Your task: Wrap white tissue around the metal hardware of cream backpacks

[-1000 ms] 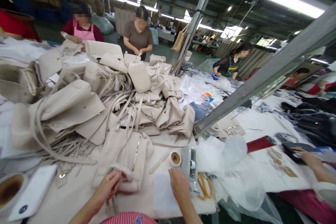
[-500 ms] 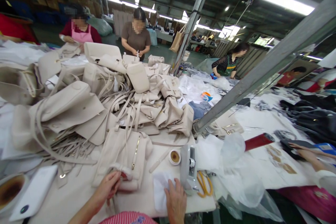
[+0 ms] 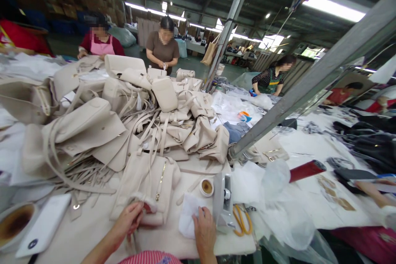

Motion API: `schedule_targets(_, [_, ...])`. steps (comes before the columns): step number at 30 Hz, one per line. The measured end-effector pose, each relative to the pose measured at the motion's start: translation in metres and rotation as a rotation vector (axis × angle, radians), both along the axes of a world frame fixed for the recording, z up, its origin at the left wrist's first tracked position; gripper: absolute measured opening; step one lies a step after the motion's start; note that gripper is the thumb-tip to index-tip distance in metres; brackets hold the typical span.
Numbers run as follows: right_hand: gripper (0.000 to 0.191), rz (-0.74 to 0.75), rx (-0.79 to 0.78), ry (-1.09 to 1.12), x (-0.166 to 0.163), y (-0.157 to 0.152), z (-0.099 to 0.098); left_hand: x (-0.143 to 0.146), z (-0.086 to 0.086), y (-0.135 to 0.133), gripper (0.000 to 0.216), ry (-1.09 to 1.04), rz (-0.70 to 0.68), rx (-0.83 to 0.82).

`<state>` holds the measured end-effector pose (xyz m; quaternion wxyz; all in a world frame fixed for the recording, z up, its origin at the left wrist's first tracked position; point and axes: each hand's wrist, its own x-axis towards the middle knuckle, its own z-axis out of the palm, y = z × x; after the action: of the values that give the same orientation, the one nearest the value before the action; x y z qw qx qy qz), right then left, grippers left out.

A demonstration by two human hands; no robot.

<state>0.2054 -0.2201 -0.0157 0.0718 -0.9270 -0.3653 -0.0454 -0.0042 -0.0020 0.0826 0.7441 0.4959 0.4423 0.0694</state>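
A beige handbag (image 3: 139, 185) with a gold zipper lies in front of me. At its lower edge my left hand (image 3: 133, 216) is closed in a pinch, holding the bag by a pale, soft-looking part with a bit of red showing. My right hand (image 3: 204, 229) rests on a white cloth (image 3: 188, 214), its fingers curled and gathering it against the table. Just beyond that hand sits a small round tub (image 3: 206, 187) of brown paste. Beside the tub stands a grey tape dispenser (image 3: 223, 202), with yellow-handled scissors (image 3: 242, 220) to its right.
A big heap of beige bags and straps (image 3: 83, 132) covers the left and middle. A white phone (image 3: 45, 225) and a bowl of brown liquid (image 3: 15, 225) are at lower left. A slanted metal post (image 3: 287, 103) crosses the right side, above plastic bags (image 3: 287, 210). Several people work around.
The white cloth has shifted slightly away from me and turned under my right hand, whose fingers have curled more. My left hand keeps its hold on the handbag. The view has tilted slightly.
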Motion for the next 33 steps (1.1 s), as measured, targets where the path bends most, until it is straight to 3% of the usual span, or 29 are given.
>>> schedule_targets(5, [0.021, 0.016, 0.051, 0.002, 0.007, 0.010, 0.003, -0.001, 0.004, 0.000, 0.069, 0.004, -0.003, 0.002])
schedule_targets(18, [0.028, 0.079, 0.159, 0.007, 0.011, 0.000, -0.008, -0.001, 0.015, -0.003, 0.067, -0.037, 0.000, -0.003])
schedule_targets(26, [0.017, 0.051, 0.183, 0.034, 0.008, 0.005, 0.004, -0.003, 0.006, -0.002, 0.062, -0.066, 0.010, 0.007])
schedule_targets(33, [0.013, 0.042, 0.201, 0.054, 0.009, 0.005, 0.012, 0.001, 0.013, -0.005, 0.062, -0.061, 0.059, -0.042])
